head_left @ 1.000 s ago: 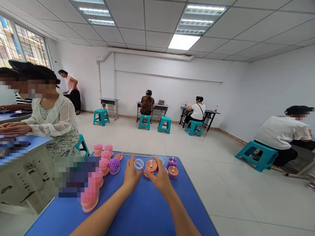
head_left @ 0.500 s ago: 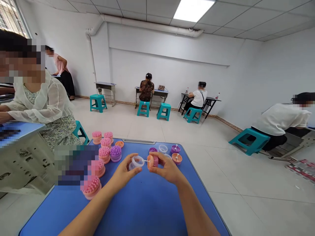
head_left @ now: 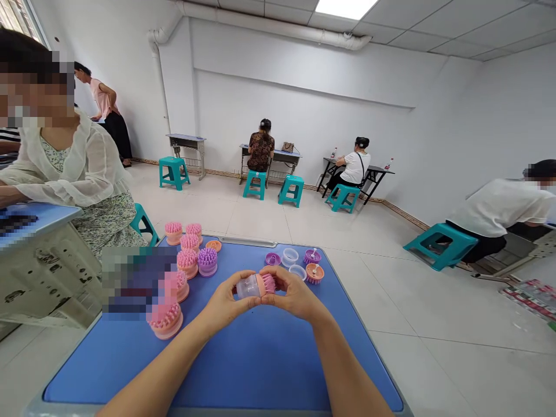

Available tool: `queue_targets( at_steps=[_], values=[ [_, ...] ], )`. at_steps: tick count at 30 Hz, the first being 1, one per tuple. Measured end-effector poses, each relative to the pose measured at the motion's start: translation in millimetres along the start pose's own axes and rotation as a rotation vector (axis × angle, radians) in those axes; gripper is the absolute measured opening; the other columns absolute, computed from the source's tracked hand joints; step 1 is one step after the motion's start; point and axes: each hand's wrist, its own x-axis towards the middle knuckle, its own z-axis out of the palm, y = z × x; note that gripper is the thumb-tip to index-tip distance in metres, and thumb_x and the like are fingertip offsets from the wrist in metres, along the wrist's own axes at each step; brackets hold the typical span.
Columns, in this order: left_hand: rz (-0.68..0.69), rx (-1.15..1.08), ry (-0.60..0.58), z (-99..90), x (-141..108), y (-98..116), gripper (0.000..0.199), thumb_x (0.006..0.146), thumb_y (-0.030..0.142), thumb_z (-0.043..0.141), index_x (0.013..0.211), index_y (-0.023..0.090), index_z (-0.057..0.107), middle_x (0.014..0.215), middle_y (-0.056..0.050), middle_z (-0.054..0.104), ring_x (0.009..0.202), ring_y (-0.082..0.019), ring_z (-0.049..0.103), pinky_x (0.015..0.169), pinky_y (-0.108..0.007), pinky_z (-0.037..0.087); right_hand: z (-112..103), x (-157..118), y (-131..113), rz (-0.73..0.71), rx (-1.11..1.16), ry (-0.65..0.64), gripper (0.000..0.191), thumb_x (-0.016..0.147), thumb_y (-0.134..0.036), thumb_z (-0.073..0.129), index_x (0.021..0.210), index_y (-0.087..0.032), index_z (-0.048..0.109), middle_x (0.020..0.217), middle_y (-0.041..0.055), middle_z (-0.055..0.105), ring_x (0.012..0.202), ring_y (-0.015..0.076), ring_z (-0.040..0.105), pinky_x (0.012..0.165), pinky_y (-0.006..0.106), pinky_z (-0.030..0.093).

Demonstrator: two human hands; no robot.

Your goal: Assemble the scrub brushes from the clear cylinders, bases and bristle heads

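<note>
My left hand [head_left: 229, 298] is closed around a clear cup [head_left: 247, 287] above the middle of the blue table [head_left: 256, 359]. Pinched in my right hand [head_left: 292, 292] is a pink bristle brush head [head_left: 268, 284] with an orange base, which meets the cup's rim. Several pink brushes line the table's left side, with a purple brush [head_left: 207, 262] beside them. Near the far right lie a purple part [head_left: 273, 259], clear rings [head_left: 289, 257], and an orange part [head_left: 314, 273] with a white stem.
An orange disc [head_left: 214, 246] lies by the far edge. A person in a sheer white blouse [head_left: 93, 168] sits close on the left at another desk [head_left: 47, 231]. Other people sit farther off, among teal stools [head_left: 291, 191].
The cup and the brush head, apart before with a white stem between them, now touch, and the stem is out of sight. My hands have come together. The view has shifted slightly.
</note>
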Motion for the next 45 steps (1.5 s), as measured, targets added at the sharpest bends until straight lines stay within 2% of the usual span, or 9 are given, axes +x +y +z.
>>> queue_targets(
  at_steps=[7,18,22,26,28,32,36,40,45],
  values=[
    [-0.014,-0.008,-0.026,0.5,-0.2,-0.9,0.049,0.066,0.035,0.068,0.109,0.015,0.056,0.101,-0.007,0.065,0.088,-0.022,0.060,0.077,-0.032,0.049,-0.6,-0.5,3.9,0.021,-0.008,-0.021,0.042,0.071,-0.032,0.068,0.111,-0.025,0.059,0.096,0.0012,0.058,0.082,0.0171,0.057,0.076,0.031,0.049],
    [0.116,0.363,0.084,2.4,-1.0,-5.0,0.049,0.063,0.028,0.070,0.111,0.021,0.058,0.110,-0.006,0.063,0.103,-0.025,0.054,0.091,-0.037,0.042,1.3,1.0,8.9,0.077,-0.057,-0.023,0.040,0.081,-0.039,0.056,0.116,-0.021,0.056,0.079,0.0003,0.059,0.067,0.0145,0.054,0.063,0.028,0.047],
    [0.173,0.447,0.107,3.8,-1.9,-6.6,0.050,0.064,0.029,0.069,0.112,0.025,0.057,0.108,-0.004,0.064,0.101,-0.024,0.055,0.089,-0.036,0.042,3.6,2.7,6.6,0.084,-0.042,-0.010,0.039,0.083,-0.047,0.051,0.109,-0.020,0.059,0.075,-0.0001,0.056,0.065,0.0138,0.053,0.058,0.026,0.046],
    [0.188,0.464,0.116,4.8,-2.4,-4.8,0.044,0.065,0.028,0.066,0.108,0.022,0.058,0.104,-0.005,0.065,0.097,-0.024,0.056,0.087,-0.036,0.043,5.9,4.5,5.8,0.079,-0.015,-0.030,0.043,0.086,-0.053,0.040,0.085,-0.017,0.063,0.072,0.0011,0.056,0.056,0.0117,0.053,0.051,0.024,0.044],
    [0.141,0.431,0.125,4.4,-2.0,-3.5,0.043,0.065,0.029,0.065,0.107,0.019,0.059,0.103,-0.006,0.065,0.096,-0.024,0.057,0.086,-0.036,0.044,5.5,3.9,6.9,0.091,0.015,-0.035,0.044,0.086,-0.054,0.038,0.093,-0.017,0.062,0.077,0.0025,0.057,0.061,0.0131,0.056,0.054,0.025,0.048],
    [0.058,0.360,0.160,2.6,-0.8,-2.8,0.043,0.066,0.031,0.066,0.106,0.018,0.059,0.102,-0.006,0.066,0.092,-0.023,0.059,0.082,-0.035,0.046,3.8,0.8,6.7,0.076,0.120,-0.034,0.050,0.078,-0.045,0.058,0.121,-0.023,0.047,0.103,0.0052,0.058,0.087,0.0173,0.059,0.073,0.030,0.050],
    [0.145,0.425,0.170,2.6,-1.1,-5.0,0.048,0.061,0.029,0.070,0.107,0.022,0.060,0.102,-0.004,0.067,0.095,-0.023,0.058,0.085,-0.035,0.045,4.8,1.6,4.0,0.086,0.112,-0.039,0.033,0.078,-0.046,0.058,0.100,-0.021,0.060,0.087,0.0015,0.059,0.071,0.0143,0.059,0.064,0.027,0.051],
    [0.188,0.487,0.148,3.2,-1.2,-7.4,0.047,0.062,0.028,0.070,0.107,0.023,0.060,0.101,-0.003,0.067,0.094,-0.023,0.058,0.084,-0.034,0.045,5.1,4.2,6.5,0.144,0.063,-0.018,0.045,0.083,-0.056,0.042,0.075,-0.016,0.060,0.070,-0.0003,0.055,0.050,0.0099,0.054,0.050,0.024,0.047],
    [0.165,0.513,0.181,2.7,-0.5,-8.4,0.046,0.063,0.030,0.070,0.108,0.021,0.060,0.100,-0.005,0.067,0.092,-0.023,0.059,0.082,-0.034,0.046,2.4,2.4,7.9,0.104,0.133,-0.031,0.044,0.076,-0.050,0.058,0.111,-0.022,0.055,0.092,0.0030,0.060,0.076,0.0152,0.060,0.066,0.028,0.051]
  ],
)
